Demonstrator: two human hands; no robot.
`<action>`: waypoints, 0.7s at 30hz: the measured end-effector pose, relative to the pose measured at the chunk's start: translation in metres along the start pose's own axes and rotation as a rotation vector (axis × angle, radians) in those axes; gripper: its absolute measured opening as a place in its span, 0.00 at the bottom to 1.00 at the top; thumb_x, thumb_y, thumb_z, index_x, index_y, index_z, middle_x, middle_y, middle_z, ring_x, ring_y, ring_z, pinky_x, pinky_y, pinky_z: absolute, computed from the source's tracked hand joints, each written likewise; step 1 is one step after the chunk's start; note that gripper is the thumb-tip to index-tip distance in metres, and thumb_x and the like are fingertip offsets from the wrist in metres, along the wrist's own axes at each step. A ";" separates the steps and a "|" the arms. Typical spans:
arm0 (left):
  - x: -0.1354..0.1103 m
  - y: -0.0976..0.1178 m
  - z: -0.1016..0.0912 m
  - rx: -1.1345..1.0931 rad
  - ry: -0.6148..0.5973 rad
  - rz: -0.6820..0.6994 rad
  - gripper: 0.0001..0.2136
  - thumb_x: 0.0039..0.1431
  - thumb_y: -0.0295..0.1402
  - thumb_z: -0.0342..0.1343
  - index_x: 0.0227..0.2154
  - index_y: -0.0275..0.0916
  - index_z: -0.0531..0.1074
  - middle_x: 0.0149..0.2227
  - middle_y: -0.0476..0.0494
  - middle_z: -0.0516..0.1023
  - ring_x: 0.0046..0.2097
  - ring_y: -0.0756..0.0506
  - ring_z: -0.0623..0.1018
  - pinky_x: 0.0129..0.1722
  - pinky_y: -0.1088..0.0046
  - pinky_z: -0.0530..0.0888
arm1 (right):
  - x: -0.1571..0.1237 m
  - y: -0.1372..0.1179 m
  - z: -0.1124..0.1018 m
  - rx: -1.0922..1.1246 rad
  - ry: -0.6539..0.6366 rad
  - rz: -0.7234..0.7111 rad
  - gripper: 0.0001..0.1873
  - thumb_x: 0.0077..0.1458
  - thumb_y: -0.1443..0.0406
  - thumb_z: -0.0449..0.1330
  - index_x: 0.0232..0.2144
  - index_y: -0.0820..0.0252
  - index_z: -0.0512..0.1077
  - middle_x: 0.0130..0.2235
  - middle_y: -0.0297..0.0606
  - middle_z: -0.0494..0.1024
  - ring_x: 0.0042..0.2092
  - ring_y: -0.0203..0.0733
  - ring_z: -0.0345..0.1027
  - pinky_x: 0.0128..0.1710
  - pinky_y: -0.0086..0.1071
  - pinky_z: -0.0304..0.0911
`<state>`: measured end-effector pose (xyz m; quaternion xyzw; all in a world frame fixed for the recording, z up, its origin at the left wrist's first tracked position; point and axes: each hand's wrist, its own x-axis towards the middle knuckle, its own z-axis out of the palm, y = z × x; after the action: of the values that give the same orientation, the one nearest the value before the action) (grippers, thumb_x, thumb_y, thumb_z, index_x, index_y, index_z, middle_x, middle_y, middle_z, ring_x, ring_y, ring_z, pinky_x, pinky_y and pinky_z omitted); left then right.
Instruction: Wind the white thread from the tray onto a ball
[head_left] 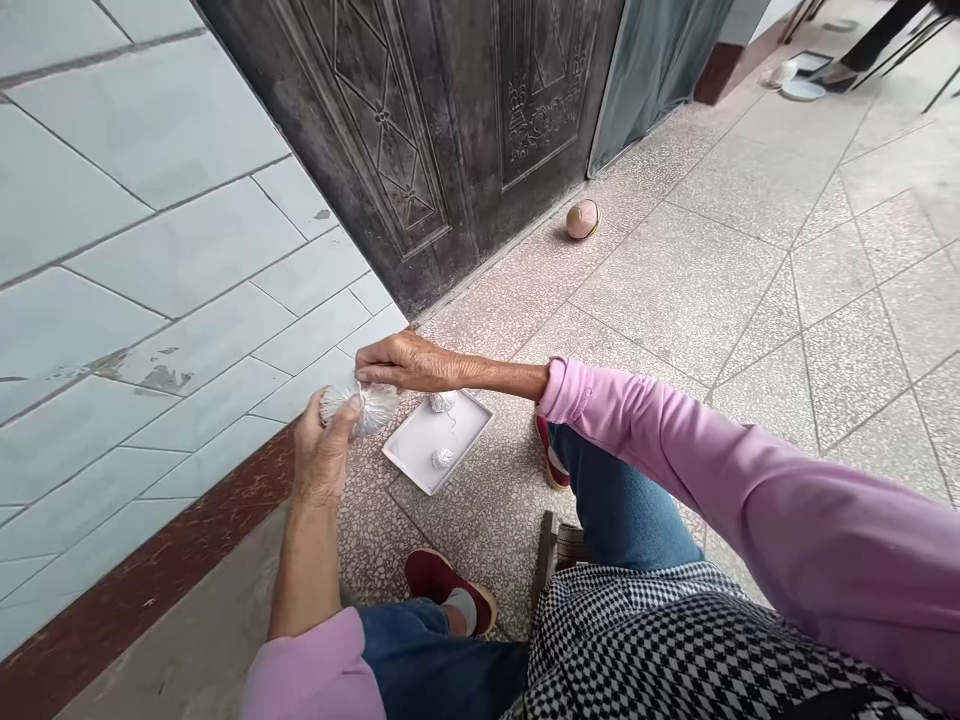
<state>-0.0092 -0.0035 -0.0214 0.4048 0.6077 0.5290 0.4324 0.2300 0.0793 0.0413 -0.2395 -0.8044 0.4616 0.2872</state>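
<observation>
My left hand (pixel 324 450) is wrapped round a bundle of white yarn (pixel 375 408), its thumb pressed on the near side. The bundle looks gathered in at the middle and fuller at both ends. My right hand (pixel 397 362) reaches across from the right, fingers pinched together at the bundle's upper side by the gathered middle. Whatever strand lies between those fingertips is too small to make out clearly. Below and to the right, on the floor, a shallow white tray (pixel 411 450) carries a ball of white yarn (pixel 442 401), partly hidden, and a smaller white ball (pixel 442 458), with a thin strand lying between.
A tiled wall (pixel 187 300) runs close along the left. Ahead is a dark carved door (pixel 465 130), with a pinkish ball (pixel 583 219) on the speckled floor before it. Part of a wooden stool (pixel 551 550) shows between my legs. White dishes (pixel 802 90) sit far right.
</observation>
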 end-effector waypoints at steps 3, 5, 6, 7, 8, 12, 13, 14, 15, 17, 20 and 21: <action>-0.010 0.008 0.016 -0.059 -0.060 -0.057 0.42 0.47 0.62 0.89 0.59 0.44 0.88 0.56 0.35 0.92 0.63 0.28 0.92 0.54 0.60 0.92 | -0.003 -0.004 -0.011 -0.020 0.033 0.031 0.23 0.86 0.71 0.65 0.33 0.57 0.70 0.33 0.32 0.74 0.40 0.40 0.67 0.44 0.34 0.59; -0.014 0.014 0.021 -0.101 -0.108 -0.052 0.42 0.48 0.63 0.89 0.60 0.43 0.89 0.56 0.33 0.93 0.67 0.25 0.91 0.59 0.56 0.93 | -0.008 -0.006 -0.014 -0.025 0.048 0.057 0.22 0.87 0.70 0.64 0.34 0.56 0.71 0.33 0.33 0.74 0.40 0.40 0.67 0.44 0.34 0.60; -0.015 0.016 0.021 -0.113 -0.122 -0.053 0.43 0.47 0.63 0.89 0.60 0.43 0.89 0.56 0.32 0.93 0.67 0.25 0.91 0.61 0.55 0.93 | -0.010 -0.007 -0.016 -0.026 0.053 0.067 0.21 0.88 0.69 0.64 0.35 0.56 0.71 0.33 0.33 0.74 0.40 0.40 0.67 0.43 0.34 0.60; -0.016 0.018 0.021 -0.119 -0.140 -0.059 0.43 0.46 0.63 0.90 0.60 0.43 0.89 0.56 0.32 0.93 0.67 0.25 0.92 0.61 0.54 0.94 | -0.011 -0.006 -0.016 -0.027 0.055 0.071 0.21 0.88 0.69 0.63 0.36 0.57 0.72 0.33 0.33 0.74 0.40 0.40 0.67 0.43 0.34 0.60; -0.017 0.019 0.020 -0.120 -0.159 -0.068 0.44 0.45 0.63 0.91 0.61 0.43 0.89 0.55 0.33 0.93 0.66 0.25 0.92 0.60 0.53 0.94 | -0.012 -0.005 -0.017 -0.028 0.054 0.069 0.19 0.88 0.69 0.63 0.37 0.57 0.73 0.33 0.33 0.74 0.40 0.40 0.67 0.43 0.34 0.59; -0.020 0.020 0.021 -0.116 -0.212 -0.073 0.47 0.44 0.63 0.92 0.62 0.44 0.89 0.54 0.33 0.94 0.62 0.24 0.94 0.56 0.54 0.95 | -0.010 0.004 -0.016 -0.032 0.080 0.045 0.17 0.87 0.69 0.63 0.38 0.59 0.74 0.34 0.32 0.74 0.41 0.39 0.66 0.44 0.34 0.58; -0.021 0.020 0.022 -0.117 -0.210 -0.066 0.47 0.44 0.64 0.92 0.63 0.44 0.89 0.54 0.32 0.93 0.62 0.24 0.94 0.55 0.54 0.95 | -0.008 0.007 -0.015 -0.034 0.091 0.039 0.18 0.87 0.69 0.63 0.38 0.59 0.73 0.34 0.31 0.73 0.41 0.39 0.65 0.44 0.34 0.58; -0.021 0.020 0.025 -0.116 -0.202 -0.059 0.48 0.44 0.64 0.92 0.64 0.44 0.88 0.55 0.32 0.93 0.62 0.24 0.94 0.55 0.54 0.95 | -0.007 0.009 -0.014 -0.038 0.101 0.032 0.18 0.88 0.69 0.63 0.37 0.58 0.72 0.35 0.31 0.73 0.41 0.39 0.65 0.44 0.34 0.58; -0.022 0.021 0.027 -0.113 -0.195 -0.056 0.49 0.44 0.64 0.91 0.65 0.44 0.88 0.55 0.31 0.93 0.62 0.24 0.94 0.55 0.54 0.95 | -0.005 0.011 -0.012 -0.042 0.108 0.025 0.18 0.88 0.69 0.62 0.37 0.58 0.72 0.35 0.31 0.73 0.41 0.38 0.64 0.44 0.33 0.58; -0.025 0.023 0.032 -0.112 -0.182 -0.053 0.48 0.44 0.63 0.92 0.64 0.44 0.88 0.55 0.32 0.93 0.62 0.24 0.94 0.56 0.54 0.95 | -0.001 0.015 -0.011 -0.046 0.107 0.029 0.18 0.88 0.68 0.63 0.37 0.58 0.71 0.35 0.31 0.72 0.41 0.38 0.64 0.43 0.33 0.57; -0.029 0.029 0.036 -0.151 -0.199 -0.040 0.45 0.45 0.60 0.92 0.62 0.42 0.89 0.55 0.32 0.93 0.64 0.22 0.93 0.59 0.53 0.94 | 0.005 0.023 -0.011 -0.008 0.100 0.078 0.17 0.89 0.66 0.63 0.39 0.59 0.72 0.34 0.32 0.73 0.41 0.39 0.66 0.41 0.32 0.58; -0.031 0.031 0.035 -0.176 -0.206 -0.029 0.44 0.46 0.60 0.91 0.62 0.42 0.90 0.55 0.31 0.93 0.64 0.22 0.93 0.60 0.52 0.94 | 0.008 0.026 -0.010 0.006 0.104 0.101 0.17 0.89 0.66 0.62 0.40 0.59 0.73 0.34 0.32 0.74 0.41 0.39 0.67 0.41 0.31 0.59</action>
<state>0.0345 -0.0188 0.0103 0.4086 0.5173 0.5296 0.5339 0.2347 0.1029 0.0241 -0.3025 -0.7740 0.4647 0.3058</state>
